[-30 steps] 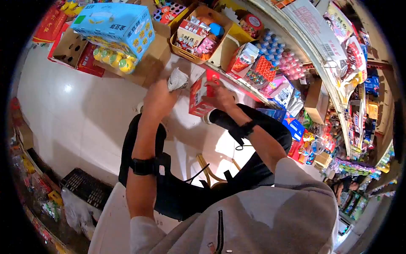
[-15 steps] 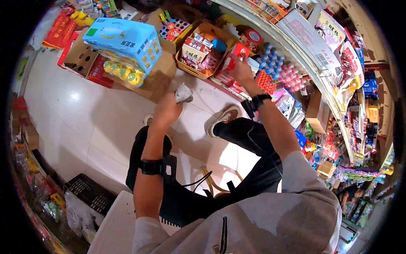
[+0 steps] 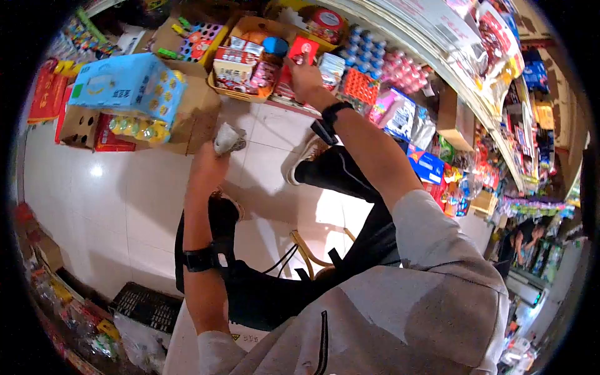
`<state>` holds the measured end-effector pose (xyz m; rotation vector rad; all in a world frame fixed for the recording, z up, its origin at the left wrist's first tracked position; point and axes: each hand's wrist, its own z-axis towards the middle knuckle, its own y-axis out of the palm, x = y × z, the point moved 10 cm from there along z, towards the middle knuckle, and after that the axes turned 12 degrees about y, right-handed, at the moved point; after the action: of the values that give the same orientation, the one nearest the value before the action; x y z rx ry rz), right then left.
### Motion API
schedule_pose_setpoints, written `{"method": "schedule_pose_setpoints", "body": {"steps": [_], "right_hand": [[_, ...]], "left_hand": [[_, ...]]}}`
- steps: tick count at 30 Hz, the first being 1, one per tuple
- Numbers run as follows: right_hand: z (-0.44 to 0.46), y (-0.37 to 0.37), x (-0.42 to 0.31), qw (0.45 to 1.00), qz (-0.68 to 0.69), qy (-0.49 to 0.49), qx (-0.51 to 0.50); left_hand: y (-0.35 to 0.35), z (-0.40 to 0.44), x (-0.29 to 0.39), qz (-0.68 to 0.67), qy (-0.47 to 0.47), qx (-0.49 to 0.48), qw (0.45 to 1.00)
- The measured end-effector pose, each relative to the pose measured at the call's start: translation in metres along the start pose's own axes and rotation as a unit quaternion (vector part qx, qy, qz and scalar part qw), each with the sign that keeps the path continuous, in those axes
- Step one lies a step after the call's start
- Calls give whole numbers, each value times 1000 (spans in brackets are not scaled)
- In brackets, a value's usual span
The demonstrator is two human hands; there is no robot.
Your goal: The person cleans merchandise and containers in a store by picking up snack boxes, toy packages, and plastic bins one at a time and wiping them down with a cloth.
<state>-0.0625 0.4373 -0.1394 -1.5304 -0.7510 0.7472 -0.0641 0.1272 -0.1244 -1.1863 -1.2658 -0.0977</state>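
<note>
My left hand [image 3: 209,157] is closed round a crumpled grey-white cloth [image 3: 229,138] above the tiled floor. My right hand [image 3: 305,79] reaches to the low shelf, its fingers on a red box [image 3: 303,50] that stands between a yellow-brown basket and a small white-topped box of packets [image 3: 331,67]. The basket [image 3: 245,95] holds red and white snack packs and a blue round item. Left of it, the light blue carton [image 3: 119,84] rests above yellow-capped bottles [image 3: 139,128] on brown cardboard.
Blue-topped bottles [image 3: 364,51], pink-topped bottles [image 3: 405,70] and an orange tray [image 3: 360,86] line the shelf. A black crate [image 3: 147,306] stands at the lower left. A stool [image 3: 306,252] is between my legs. Another person [image 3: 522,242] is far right.
My right hand has lifted the red box from near the floor to the shelf beside the basket. My left hand keeps the cloth. The view has shifted.
</note>
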Motion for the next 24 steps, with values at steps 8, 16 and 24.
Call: {"method": "schedule_pose_setpoints", "body": {"steps": [8, 16, 24], "right_hand": [[-69, -21, 21, 988, 146, 55, 16], [-251, 7, 76, 865, 474, 80, -144], [-389, -57, 108, 427, 817, 117, -370]], "left_hand": [[17, 9, 14, 14, -15, -55, 998], [78, -42, 97, -329, -61, 33, 942], [180, -130, 220, -572, -167, -20, 802]]}}
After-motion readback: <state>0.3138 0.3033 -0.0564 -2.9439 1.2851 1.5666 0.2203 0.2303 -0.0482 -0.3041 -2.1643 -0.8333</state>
